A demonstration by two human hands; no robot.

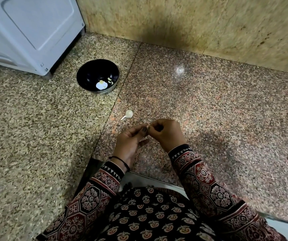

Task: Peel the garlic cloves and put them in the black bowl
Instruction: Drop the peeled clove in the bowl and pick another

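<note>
counter [209, 110] under black bowl [87, 73]: polished speckled granite w/ glare spots. bowl itself glossy, smooth. appliance [35, 23] behind bowl: smooth white, satin. garlic clove [129, 114] in front of bowl: papery skin. sleeves [207, 180]: printed cloth, matt.

Light: moderately bright, even, from overhead | Glare: white hotspot on the granite countertop [180, 69] toward its far edge, another at its left edge; bright reflection in the black bowl [87, 75] | Shadow: soft dark patch on the stone wall [157, 32], fainter one mid-counter | Quality: wall and margins smeared, corners bowed by wide-angle lens.
</note>
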